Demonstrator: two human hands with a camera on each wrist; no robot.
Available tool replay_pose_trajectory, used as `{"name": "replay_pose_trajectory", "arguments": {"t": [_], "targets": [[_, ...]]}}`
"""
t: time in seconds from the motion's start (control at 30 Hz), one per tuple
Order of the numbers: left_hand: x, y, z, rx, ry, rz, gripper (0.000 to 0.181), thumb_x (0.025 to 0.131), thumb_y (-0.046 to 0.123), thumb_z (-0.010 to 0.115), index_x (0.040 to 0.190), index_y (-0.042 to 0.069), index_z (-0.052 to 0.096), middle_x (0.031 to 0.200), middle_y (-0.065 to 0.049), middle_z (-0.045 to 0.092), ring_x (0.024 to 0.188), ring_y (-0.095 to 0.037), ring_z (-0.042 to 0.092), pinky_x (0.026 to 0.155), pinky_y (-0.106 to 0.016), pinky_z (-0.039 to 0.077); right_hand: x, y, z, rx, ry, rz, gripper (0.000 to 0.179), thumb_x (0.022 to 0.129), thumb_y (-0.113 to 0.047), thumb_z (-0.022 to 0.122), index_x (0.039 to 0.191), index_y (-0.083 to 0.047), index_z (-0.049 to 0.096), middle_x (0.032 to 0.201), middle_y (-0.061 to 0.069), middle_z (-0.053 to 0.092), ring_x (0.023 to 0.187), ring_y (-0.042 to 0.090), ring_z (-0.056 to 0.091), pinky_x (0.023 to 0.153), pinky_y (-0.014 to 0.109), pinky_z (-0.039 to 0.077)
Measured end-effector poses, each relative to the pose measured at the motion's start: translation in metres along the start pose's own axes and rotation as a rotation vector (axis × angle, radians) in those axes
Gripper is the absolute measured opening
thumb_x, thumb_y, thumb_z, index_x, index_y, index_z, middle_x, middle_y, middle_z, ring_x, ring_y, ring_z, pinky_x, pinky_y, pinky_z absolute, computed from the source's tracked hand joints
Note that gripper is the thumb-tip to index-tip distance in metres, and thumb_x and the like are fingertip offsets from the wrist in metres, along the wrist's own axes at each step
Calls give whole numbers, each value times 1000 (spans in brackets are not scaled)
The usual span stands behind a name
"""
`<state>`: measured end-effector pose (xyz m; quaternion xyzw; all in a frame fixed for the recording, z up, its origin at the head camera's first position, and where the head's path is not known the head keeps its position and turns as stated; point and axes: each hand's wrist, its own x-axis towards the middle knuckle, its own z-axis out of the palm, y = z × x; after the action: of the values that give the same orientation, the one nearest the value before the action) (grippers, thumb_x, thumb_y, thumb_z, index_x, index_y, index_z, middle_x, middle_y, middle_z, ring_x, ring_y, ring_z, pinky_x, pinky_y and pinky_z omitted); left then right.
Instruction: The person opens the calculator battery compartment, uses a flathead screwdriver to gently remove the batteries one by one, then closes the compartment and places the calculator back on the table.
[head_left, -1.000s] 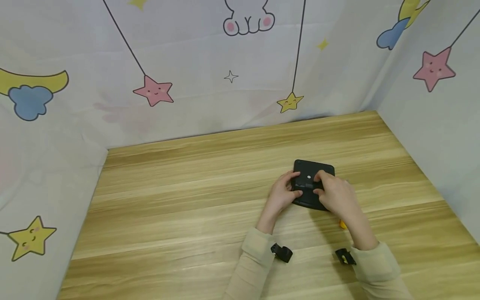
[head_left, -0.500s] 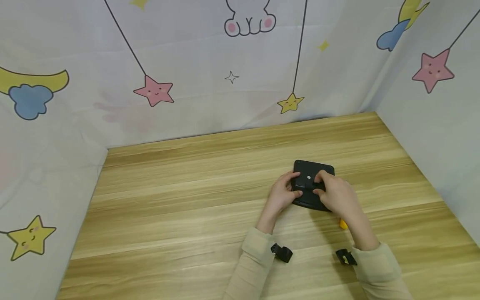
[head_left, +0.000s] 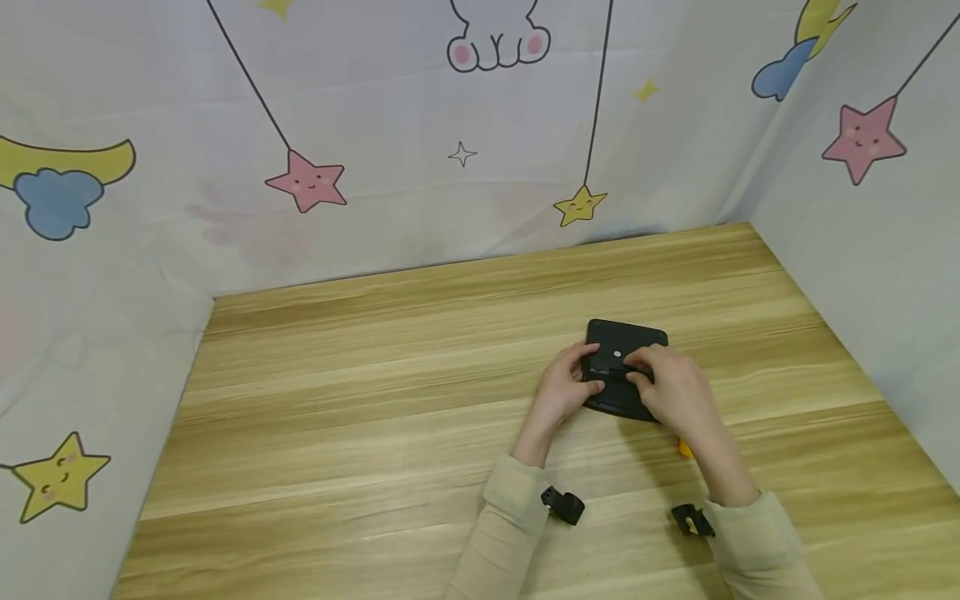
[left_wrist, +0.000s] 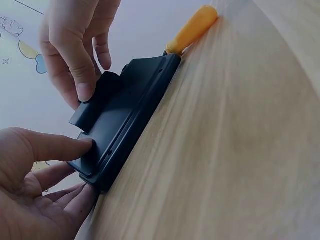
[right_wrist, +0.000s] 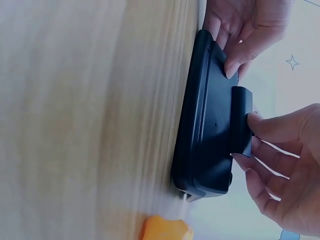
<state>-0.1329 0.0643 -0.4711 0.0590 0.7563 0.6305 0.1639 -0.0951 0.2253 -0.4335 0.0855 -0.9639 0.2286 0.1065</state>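
A flat black device, calculator-like with its back up (head_left: 630, 333), lies on the wooden table right of centre. My left hand (head_left: 558, 390) grips its left edge, thumb on the upper face and other fingers at the side and partly beneath. Between the thumb and fingers of my right hand (head_left: 678, 387) is a small curved black cover (right_wrist: 242, 120). In the left wrist view this cover (left_wrist: 97, 102) stands tilted up over the device's back. Whether its lower edge touches the device is unclear. The device's front is hidden against the table.
An orange handle, perhaps a screwdriver's (left_wrist: 195, 29), lies on the table just beyond the device, partly hidden by my right wrist in the head view. White printed cloth walls (head_left: 405, 217) border the table at the back and sides.
My right fingers have shifted slightly left across the device's back with the cover. The left hand and the device stay where they were.
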Motion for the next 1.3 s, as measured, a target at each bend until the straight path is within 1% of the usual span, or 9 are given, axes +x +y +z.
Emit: {"name": "replay_pose_trajectory", "arguments": {"t": [0.23, 0.4, 0.57, 0.77, 0.93, 1.07, 1.3], "targets": [[0, -1, 0, 8, 7, 1, 55, 81, -6, 68, 133, 12, 58, 151, -8, 41, 137, -25, 44, 107, -33, 46, -1, 0, 0, 55, 27, 24, 7, 82, -1, 70, 88, -4, 73, 81, 11, 68, 70, 22, 59, 60, 31, 45], [1, -1, 1, 19, 6, 6, 55, 82, -6, 68, 133, 12, 58, 151, -9, 42, 137, -25, 44, 107, -32, 47, -1, -2, -1, 80, 66, 10, 7, 81, 2, 71, 86, -2, 73, 79, 12, 68, 67, 20, 57, 58, 27, 43], [1, -1, 1, 14, 6, 2, 55, 81, -6, 68, 133, 12, 58, 151, -9, 42, 136, -26, 44, 106, -32, 47, -3, -3, -2, 76, 81, 4, 7, 81, 3, 70, 85, -2, 73, 79, 12, 67, 66, 19, 56, 57, 25, 42], [1, 0, 1, 11, 15, 9, 55, 80, -6, 68, 131, 11, 59, 151, -9, 42, 135, -26, 46, 106, -32, 47, -6, -3, -4, 66, 48, 30, 7, 82, 3, 69, 86, -1, 73, 79, 12, 67, 67, 20, 56, 59, 28, 42], [1, 1, 0, 7, 13, -8, 55, 81, -6, 68, 132, 13, 59, 151, -8, 42, 137, -25, 43, 107, -33, 47, -9, -3, -6, 42, 16, 46, 6, 83, 0, 69, 86, -3, 73, 80, 11, 68, 68, 20, 54, 60, 29, 39], [1, 0, 0, 4, 8, -17, 55, 82, -6, 68, 132, 14, 59, 151, -7, 41, 138, -25, 42, 107, -34, 46, -12, -4, -7, 31, -1, 42, 5, 83, -2, 69, 85, -4, 73, 80, 10, 67, 68, 20, 54, 61, 28, 39], [1, -2, 0, -17, 10, -13, 55, 81, -8, 67, 132, 12, 59, 151, -8, 41, 138, -26, 42, 107, -33, 46, -16, -5, -8, 27, -29, 26, 4, 83, -3, 70, 84, -3, 73, 77, 6, 63, 66, 15, 51, 57, 24, 39]]}}
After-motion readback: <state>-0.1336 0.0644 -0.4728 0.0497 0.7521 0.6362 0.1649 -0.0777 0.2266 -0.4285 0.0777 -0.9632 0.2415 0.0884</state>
